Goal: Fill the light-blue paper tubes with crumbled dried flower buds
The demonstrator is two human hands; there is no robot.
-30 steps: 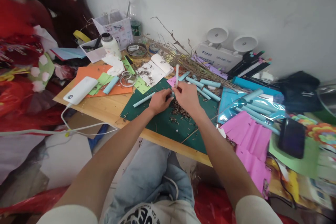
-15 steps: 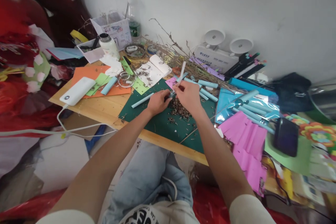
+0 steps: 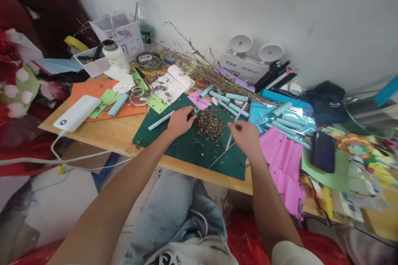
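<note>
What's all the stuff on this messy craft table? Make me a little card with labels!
Hands: left hand pinches a short blue paper tube; right hand holds a thin white stick.
Between the hands: pile of dried plant bits.
Underneath: green mat on a wooden table.
Nearby: more blue tubes, pink paper, white power bank, black phone.
</note>
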